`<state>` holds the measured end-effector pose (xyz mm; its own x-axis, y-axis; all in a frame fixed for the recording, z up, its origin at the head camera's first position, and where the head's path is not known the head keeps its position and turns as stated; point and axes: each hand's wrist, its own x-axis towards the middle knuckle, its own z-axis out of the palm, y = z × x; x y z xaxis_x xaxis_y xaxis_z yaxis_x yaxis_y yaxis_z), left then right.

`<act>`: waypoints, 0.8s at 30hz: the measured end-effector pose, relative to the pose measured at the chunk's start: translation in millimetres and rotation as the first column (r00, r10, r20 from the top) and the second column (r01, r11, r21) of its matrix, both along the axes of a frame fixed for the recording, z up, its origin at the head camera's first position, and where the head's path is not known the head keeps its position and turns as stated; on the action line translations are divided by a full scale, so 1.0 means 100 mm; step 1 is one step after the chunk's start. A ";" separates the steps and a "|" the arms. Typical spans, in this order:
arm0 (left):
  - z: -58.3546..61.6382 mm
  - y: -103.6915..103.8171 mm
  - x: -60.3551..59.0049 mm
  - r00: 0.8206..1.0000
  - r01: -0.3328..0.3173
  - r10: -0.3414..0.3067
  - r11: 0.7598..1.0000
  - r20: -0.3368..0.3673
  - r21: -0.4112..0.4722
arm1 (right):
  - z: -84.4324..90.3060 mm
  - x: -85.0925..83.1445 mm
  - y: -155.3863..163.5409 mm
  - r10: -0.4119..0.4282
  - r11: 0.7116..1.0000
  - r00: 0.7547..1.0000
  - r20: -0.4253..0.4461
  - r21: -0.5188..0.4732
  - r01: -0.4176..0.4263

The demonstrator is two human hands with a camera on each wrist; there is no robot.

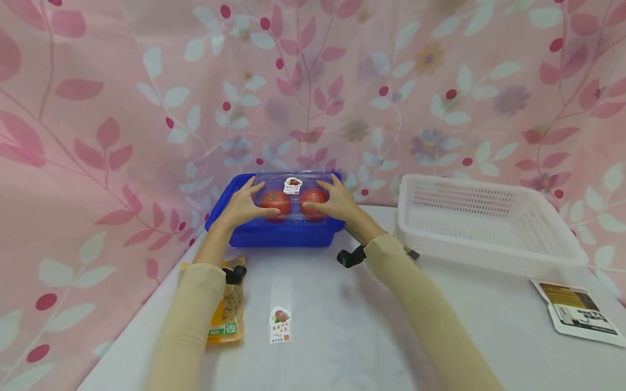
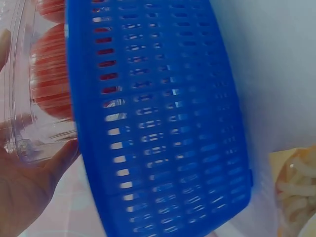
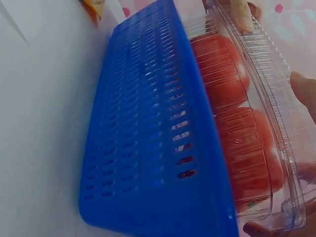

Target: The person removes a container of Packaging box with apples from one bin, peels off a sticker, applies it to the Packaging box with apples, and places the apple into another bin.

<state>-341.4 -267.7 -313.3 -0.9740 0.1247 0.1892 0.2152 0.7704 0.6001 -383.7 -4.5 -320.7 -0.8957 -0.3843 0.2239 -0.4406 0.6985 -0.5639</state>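
Observation:
A clear plastic clamshell box (image 1: 295,210) holds two red tomatoes (image 1: 276,202), and a white label (image 1: 293,185) with a red fruit picture is on its lid. My left hand (image 1: 243,208) grips the box's left end, and my right hand (image 1: 342,205) grips the right end, thumbs towards the near side. The box is at the blue perforated basket (image 1: 281,237), its lower part hidden behind the basket's near wall. In the right wrist view the box (image 3: 266,94) sits tilted at the basket's rim (image 3: 205,113). Whether it touches the basket's bottom cannot be seen.
A white perforated basket (image 1: 489,255) stands at the right. A yellow food packet (image 1: 233,309) lies partly under the left forearm. A fruit label strip (image 1: 280,326) lies front centre. A brown-and-white pouch (image 1: 579,312) is far right. Another flat item (image 1: 412,253) is mostly hidden behind the right forearm.

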 end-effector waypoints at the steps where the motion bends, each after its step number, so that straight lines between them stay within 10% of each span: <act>1: -0.03 0.00 -0.01 1.000 0.000 0.000 1.000 0.009 -0.007 | -0.02 -0.01 -0.01 -0.004 1.000 1.000 0.010 0.014 0.004; 24: -0.31 -0.09 -0.18 0.994 -0.007 0.020 0.994 0.111 -0.113 | -0.24 -0.27 -0.16 0.012 0.969 0.996 0.087 0.244 -0.033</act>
